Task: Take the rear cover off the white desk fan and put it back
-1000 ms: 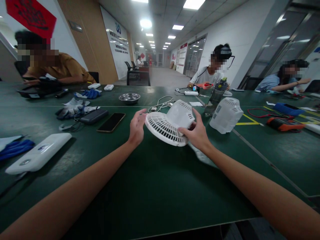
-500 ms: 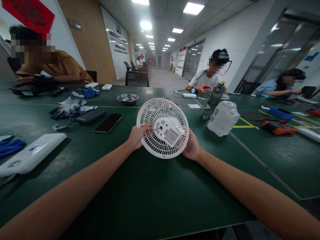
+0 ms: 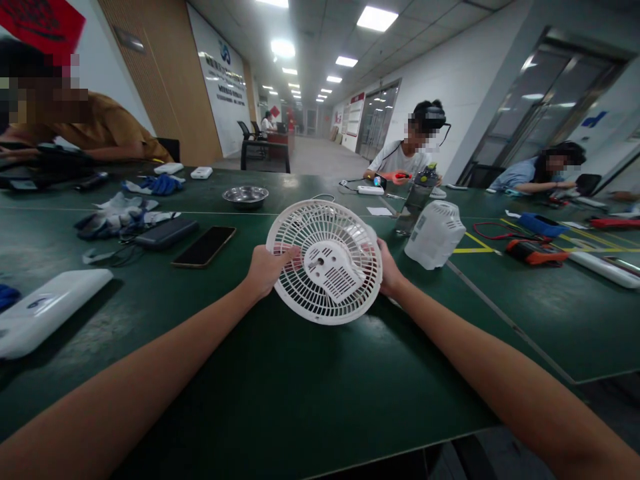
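Note:
Between my hands is a white round fan grille [image 3: 325, 310] with a slotted motor cover at its centre, tilted toward me above the green table [image 3: 300, 400]. My left hand [image 3: 269, 270] grips its left rim, thumb lying across the front ribs and fingers behind. On the right edge, my right hand [image 3: 390, 268] is closed around the rim, its fingers mostly hidden behind the grille. Part of a transparent piece, perhaps fan blades, shows through the upper right ribs. A steel bowl [image 3: 245, 196] stands beyond the grille, and a white slotted plastic housing [image 3: 434, 237] stands to the right.
Left on the table are a phone [image 3: 205, 247], a dark power bank [image 3: 167, 233], gloves [image 3: 117, 217] and a white device [image 3: 53, 310]. A water bottle [image 3: 414, 207] stands behind the housing. An orange multimeter [image 3: 536, 252] lies farther right. Several people sit around the table.
The view has turned slightly right, so the surroundings shift left. The grille has tilted a little and looks wider; both hands keep their hold on it.

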The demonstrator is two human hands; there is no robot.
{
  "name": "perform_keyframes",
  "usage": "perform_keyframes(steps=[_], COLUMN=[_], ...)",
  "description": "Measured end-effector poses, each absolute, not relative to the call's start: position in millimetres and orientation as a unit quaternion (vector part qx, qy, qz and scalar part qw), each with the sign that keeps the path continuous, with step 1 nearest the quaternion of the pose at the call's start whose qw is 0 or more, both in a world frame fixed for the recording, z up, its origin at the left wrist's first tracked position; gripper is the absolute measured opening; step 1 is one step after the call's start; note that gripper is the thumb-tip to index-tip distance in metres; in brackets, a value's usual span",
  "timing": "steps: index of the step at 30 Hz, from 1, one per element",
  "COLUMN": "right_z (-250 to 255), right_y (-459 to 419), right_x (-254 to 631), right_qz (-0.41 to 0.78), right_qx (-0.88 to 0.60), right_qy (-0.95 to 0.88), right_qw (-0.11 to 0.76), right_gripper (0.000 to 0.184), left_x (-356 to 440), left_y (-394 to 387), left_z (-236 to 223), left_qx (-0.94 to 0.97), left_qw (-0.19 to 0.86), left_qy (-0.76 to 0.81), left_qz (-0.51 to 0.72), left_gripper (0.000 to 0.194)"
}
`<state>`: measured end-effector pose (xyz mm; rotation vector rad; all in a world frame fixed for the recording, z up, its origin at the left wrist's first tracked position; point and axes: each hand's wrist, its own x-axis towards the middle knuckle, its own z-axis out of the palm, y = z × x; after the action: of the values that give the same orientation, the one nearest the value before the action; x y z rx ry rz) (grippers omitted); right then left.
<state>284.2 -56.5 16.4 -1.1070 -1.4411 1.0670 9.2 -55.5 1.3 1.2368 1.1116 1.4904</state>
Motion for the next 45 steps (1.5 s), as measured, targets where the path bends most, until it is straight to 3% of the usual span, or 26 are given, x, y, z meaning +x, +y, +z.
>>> perform_keyframes(steps=[1, 4, 9, 14, 17, 19, 22, 26, 29, 36, 45], right_z=[16, 15, 14, 38, 48, 44, 26, 6, 8, 51, 33], right_y=[-50, -37, -33, -33, -29, -23, -13, -5, -3, -7, -18], right_x=[297, 330, 343, 359, 390, 411, 434, 442, 437, 393, 334], right_qz=[0.343, 0.099, -0.03, -0.206, -0.269, -0.257, -0.144, -0.004, -0.003, -0.086, -0.026], right_qx=[-0.52, -0.621, -0.654, -0.651, -0.682, -0.697, -0.701, -0.735, -0.752, -0.686, -0.683], right_qy=[-0.596, -0.662, -0.691, -0.645, -0.555, -0.504, -0.482, -0.457, -0.43, -0.407, -0.527], right_qw=[0.506, 0.407, 0.306, 0.343, 0.394, 0.44, 0.505, 0.501, 0.5, 0.597, 0.506], right_gripper=[0.067, 0.082, 0.072, 0.061, 0.067, 0.074, 0.084, 0.094, 0.092, 0.083, 0.087], left_x=[9, 7, 2, -2, -3, -2, -1, 1, 1, -1, 4], left_y=[-55, -54, -49, -42, -40, -41, -44, -48, -49, -44, -53], left_z=[1, -1, -5, -10, -11, -10, -6, -1, 0, -4, 7], left_qx=[0.494, 0.485, 0.449, 0.434, 0.433, 0.431, 0.426, 0.422, 0.423, 0.432, 0.424], left_qw=[0.439, 0.439, 0.461, 0.475, 0.482, 0.486, 0.494, 0.498, 0.497, 0.489, 0.496], left_qy=[0.452, 0.473, 0.485, 0.478, 0.472, 0.472, 0.48, 0.484, 0.488, 0.495, 0.493], left_qz=[0.599, 0.591, 0.592, 0.598, 0.598, 0.596, 0.586, 0.583, 0.579, 0.574, 0.575], left_gripper=[0.017, 0.015, 0.02, 0.019, 0.018, 0.019, 0.021, 0.02, 0.019, 0.018, 0.017])
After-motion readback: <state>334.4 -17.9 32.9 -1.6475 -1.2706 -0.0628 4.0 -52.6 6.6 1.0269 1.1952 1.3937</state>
